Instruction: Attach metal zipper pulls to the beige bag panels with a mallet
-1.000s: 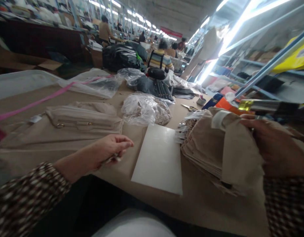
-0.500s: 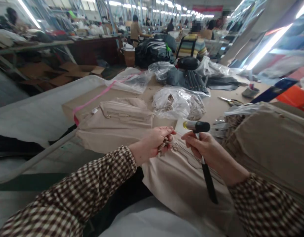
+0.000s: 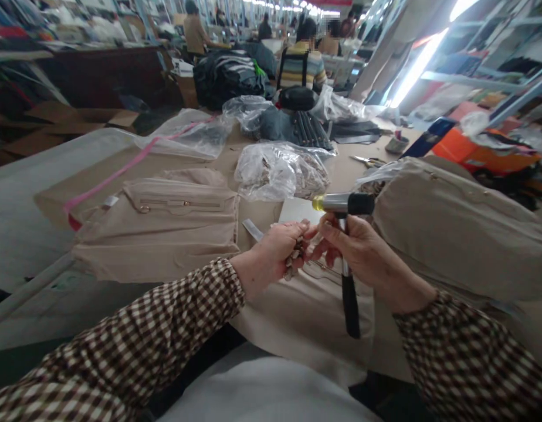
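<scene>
My left hand (image 3: 271, 249) is closed around a bunch of small beige pieces (image 3: 294, 258), which poke out below its fingers; their exact kind is too small to make out. A hammer (image 3: 350, 293) with a yellow-and-black head and black grip hangs in my right hand (image 3: 363, 252), its shaft held near the head. The right fingertips come up close to those of the left; whether they touch is unclear. Below both hands lies a beige fabric bag panel (image 3: 297, 316) with a zipper, partly covered by the hands. A white plate (image 3: 300, 210) shows just behind them.
Another zippered beige panel (image 3: 183, 220) lies on the left. A clear plastic bag of beige pieces (image 3: 282, 170) sits behind. Stacked beige panels (image 3: 456, 228) stand at the right, pliers (image 3: 368, 160) beyond. A pink strap (image 3: 117, 173) crosses the table. Co-workers sit farther back.
The view has swung right, so the table's things appear farther left. My right fingertips have come nearer to my left hand, and the hammer hangs more upright.
</scene>
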The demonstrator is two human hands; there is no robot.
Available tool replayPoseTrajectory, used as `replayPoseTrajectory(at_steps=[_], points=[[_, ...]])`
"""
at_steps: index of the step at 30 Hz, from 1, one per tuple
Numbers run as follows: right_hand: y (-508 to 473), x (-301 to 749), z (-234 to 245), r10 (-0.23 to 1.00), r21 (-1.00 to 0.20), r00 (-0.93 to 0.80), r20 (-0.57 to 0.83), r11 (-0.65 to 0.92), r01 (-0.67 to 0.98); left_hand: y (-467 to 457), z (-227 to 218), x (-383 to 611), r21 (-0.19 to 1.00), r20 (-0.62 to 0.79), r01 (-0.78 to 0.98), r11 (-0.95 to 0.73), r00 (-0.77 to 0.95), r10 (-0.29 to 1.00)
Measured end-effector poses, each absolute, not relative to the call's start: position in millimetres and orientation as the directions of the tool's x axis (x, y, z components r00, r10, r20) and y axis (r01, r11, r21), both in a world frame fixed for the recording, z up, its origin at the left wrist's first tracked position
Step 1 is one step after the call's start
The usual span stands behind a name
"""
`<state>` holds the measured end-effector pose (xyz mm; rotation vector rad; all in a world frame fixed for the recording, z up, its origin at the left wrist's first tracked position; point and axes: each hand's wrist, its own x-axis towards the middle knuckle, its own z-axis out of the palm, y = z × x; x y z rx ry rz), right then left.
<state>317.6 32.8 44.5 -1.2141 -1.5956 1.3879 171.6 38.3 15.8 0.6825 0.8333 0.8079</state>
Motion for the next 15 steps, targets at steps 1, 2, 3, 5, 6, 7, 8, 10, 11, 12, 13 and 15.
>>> replayPoseTrajectory(at_steps=[1, 2, 3, 5, 6, 7, 8, 10, 11, 12, 13, 15], points=[[34, 326, 45, 0.936, -0.972, -0.339, -0.097, -0.015, 0.236, 39, 17, 172, 0.791, -0.377, -0.318, 0.522, 0.417, 0.827], [34, 335, 44, 0.930, -0.963, -0.347, -0.118, -0.022, 0.268, 39, 18, 173, 0.810, -0.381, -0.283, 0.514, 0.413, 0.827], [35, 343, 40, 0.927, -0.952, -0.350, -0.137, -0.026, 0.304, 40, 18, 174, 0.836, -0.378, -0.232, 0.498, 0.415, 0.828], [34, 357, 30, 0.924, -0.926, -0.335, -0.185, -0.050, 0.373, 42, 18, 178, 0.888, -0.371, -0.090, 0.450, 0.436, 0.820], [34, 362, 23, 0.923, -0.917, -0.322, -0.211, -0.074, 0.391, 43, 18, 180, 0.903, -0.377, -0.012, 0.429, 0.453, 0.808], [32, 366, 16, 0.921, -0.913, -0.311, -0.235, -0.100, 0.395, 44, 16, 183, 0.910, -0.389, 0.065, 0.410, 0.477, 0.788], [31, 369, 9, 0.915, -0.911, -0.311, -0.258, -0.124, 0.393, 45, 15, 185, 0.909, -0.406, 0.138, 0.394, 0.506, 0.761], [29, 373, -3, 0.902, -0.912, -0.323, -0.286, -0.152, 0.382, 48, 10, 188, 0.901, -0.435, 0.259, 0.349, 0.548, 0.715], [28, 374, -9, 0.897, -0.912, -0.330, -0.295, -0.161, 0.377, 49, 8, 190, 0.893, -0.449, 0.316, 0.322, 0.560, 0.696], [27, 375, -13, 0.890, -0.911, -0.338, -0.305, -0.169, 0.376, 49, 6, 191, 0.882, -0.463, 0.369, 0.293, 0.563, 0.685], [26, 375, -17, 0.883, -0.907, -0.343, -0.320, -0.181, 0.381, 50, 3, 192, 0.871, -0.471, 0.415, 0.262, 0.559, 0.682], [25, 375, -22, 0.872, -0.894, -0.338, -0.355, -0.210, 0.397, 52, -1, 195, 0.854, -0.470, 0.480, 0.203, 0.541, 0.697]])
